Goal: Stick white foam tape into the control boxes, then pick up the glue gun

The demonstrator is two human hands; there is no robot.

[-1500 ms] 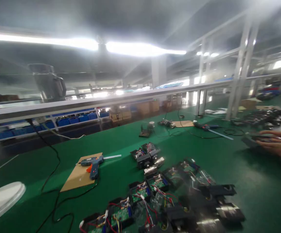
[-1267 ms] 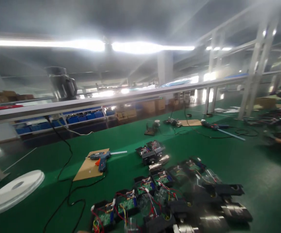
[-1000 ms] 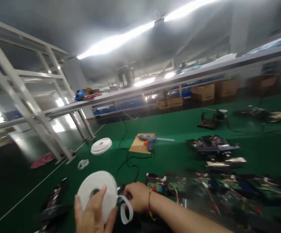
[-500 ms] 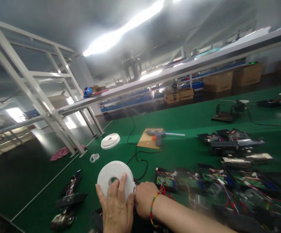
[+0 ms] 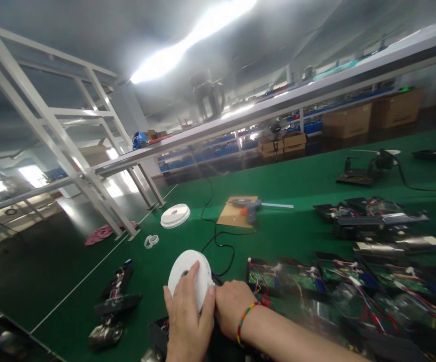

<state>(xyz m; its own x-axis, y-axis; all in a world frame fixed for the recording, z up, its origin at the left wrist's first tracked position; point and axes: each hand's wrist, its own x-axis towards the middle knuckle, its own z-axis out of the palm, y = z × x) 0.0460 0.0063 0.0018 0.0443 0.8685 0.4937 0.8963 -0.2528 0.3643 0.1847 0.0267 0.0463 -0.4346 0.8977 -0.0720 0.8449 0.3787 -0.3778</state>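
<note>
Left hand [image 5: 188, 314] splayed over white roll [image 5: 185, 261], gripping it, right hand [image 5: 235, 302] curled alongside, its grip hidden.

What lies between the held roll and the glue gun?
Head view: past the white roll, a black cable on green tabletop, then cardboard under the glue gun.

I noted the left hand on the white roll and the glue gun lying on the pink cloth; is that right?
No: the head view shows the glue gun on a tan sheet, not the pink cloth. The left hand is on the white roll.
</note>
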